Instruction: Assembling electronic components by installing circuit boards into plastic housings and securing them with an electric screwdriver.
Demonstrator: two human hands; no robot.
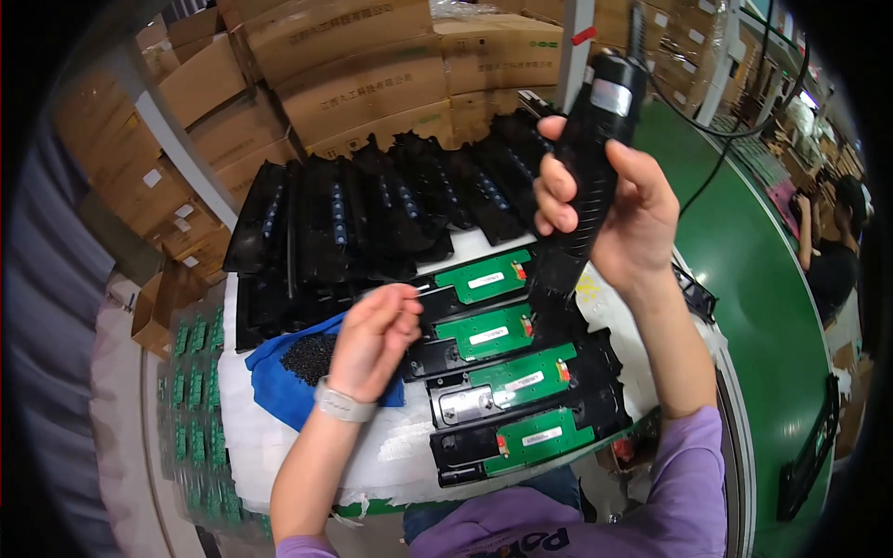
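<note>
My right hand (619, 200) is wrapped round a black electric screwdriver (595, 126), held upright with its cord end at the top. Its lower end reaches down over the right ends of the black plastic housings. Several of these lie in a column, each with a green circuit board (482, 281) that bears a white label. Beside the upper housing (437, 305), my left hand (377, 330) has its fingertips pinched together; whatever they hold is too small to name. Just left of that wrist, a heap of small black screws (309, 358) rests on a blue cloth (279, 395).
Black housings with rows of round blue parts (339, 214) stand along the table's far side. Stacked cardboard boxes (363, 88) rise behind. Green boards in clear trays (193, 400) are at left. A green conveyor belt (735, 260) runs at right, where another person (831, 251) sits.
</note>
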